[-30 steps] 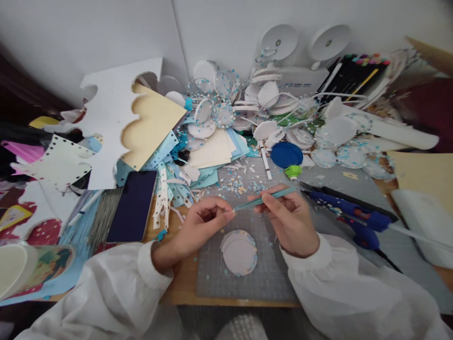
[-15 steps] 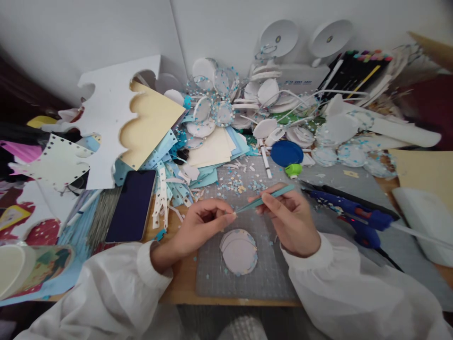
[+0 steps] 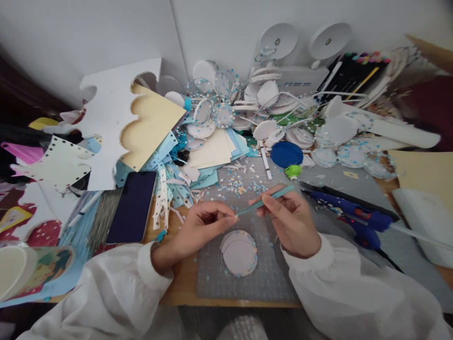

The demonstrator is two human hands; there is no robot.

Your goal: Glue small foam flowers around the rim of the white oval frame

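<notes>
So both hands are up over the grey cutting mat (image 3: 212, 278), just above the little stack of white paper discs (image 3: 239, 252) lying on it. The right hand (image 3: 290, 222) is gripping a thin teal tool (image 3: 265, 200), looks like tweezers or a craft pick, hard to tell. Its long axis runs slantwise: back end up and away toward the green cap (image 3: 293, 171), tip pointing down-left. That tip lands right at the left hand (image 3: 201, 226), whose thumb and forefinger are pinched shut on something too tiny to make out. So the tool's working end is touching or just about touching the left fingertips (image 3: 231, 218), with the discs directly below that meeting point. Blue glue gun (image 3: 354, 219) sits on the far side of the mat from the phone (image 3: 132, 205), well clear of both hands.
</notes>
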